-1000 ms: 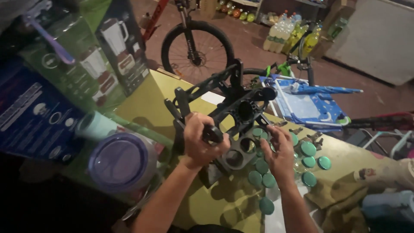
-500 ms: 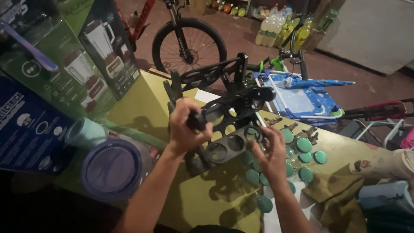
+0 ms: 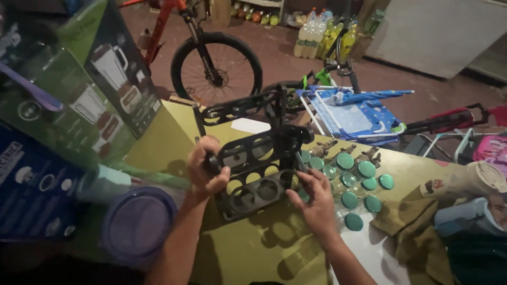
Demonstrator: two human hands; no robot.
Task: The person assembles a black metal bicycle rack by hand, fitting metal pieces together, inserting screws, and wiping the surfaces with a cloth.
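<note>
Head view: left hand (image 3: 207,170) clamped on black rack (image 3: 259,174) left edge, right hand (image 3: 316,199) gripping near-right rim; rack looks stiff, light; hold by frame.

There is 1 camera. It sits on the person's head and looks down and forward. It is close to the left hand (image 3: 207,168) and the right hand (image 3: 316,199), which sit in the middle of the picture, with both arms coming up from the bottom edge. Past the hands, the view reaches over the yellow table (image 3: 253,248) to the floor and a bike wheel (image 3: 216,67), far off at the top.
</note>
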